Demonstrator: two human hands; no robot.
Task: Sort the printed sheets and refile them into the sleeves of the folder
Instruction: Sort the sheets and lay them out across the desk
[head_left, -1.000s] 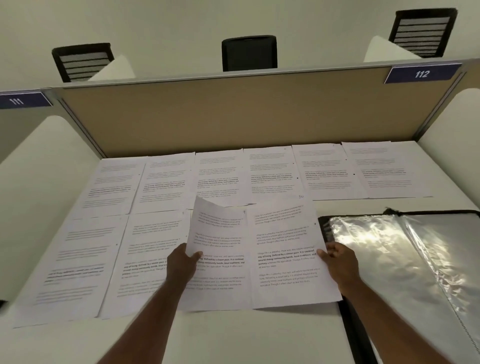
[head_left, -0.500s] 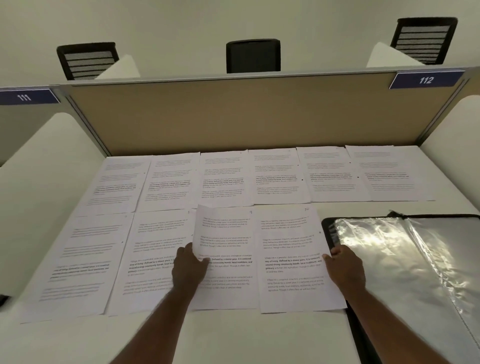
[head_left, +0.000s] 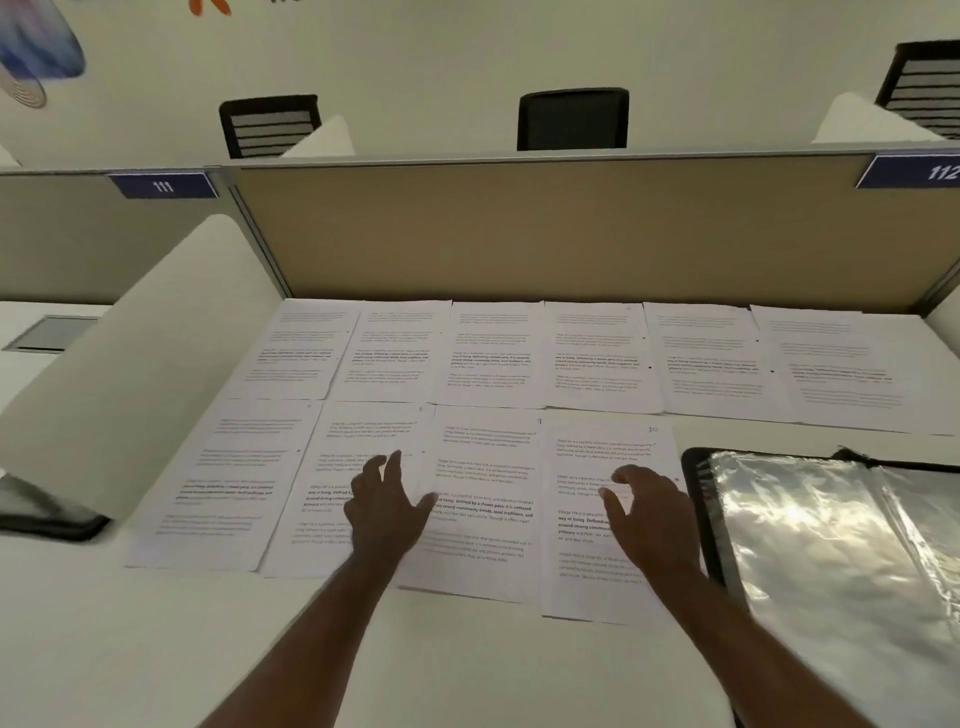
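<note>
On the tabletop (head_left: 467, 665), beside the open folder (head_left: 841, 561), the left hand (head_left: 387, 512) and right hand (head_left: 649, 514) hover over printed sheets (head_left: 493, 353), each grip apart, fingers loosely spread and holding nothing.

White printed sheets (head_left: 488, 358) with black text, silvery clear sleeves (head_left: 810, 545), black folder (head_left: 698, 499), tan partition (head_left: 545, 234)

Printed sheets (head_left: 493, 353) lie in two rows on a white desk (head_left: 260, 649): six far, four near. The left hand (head_left: 387, 506) and right hand (head_left: 649, 512), fingers loosely spread, are over the near row. An open folder (head_left: 698, 499) with clear sleeves (head_left: 831, 545) lies at right. A tan partition (head_left: 545, 234) stands behind.
</note>
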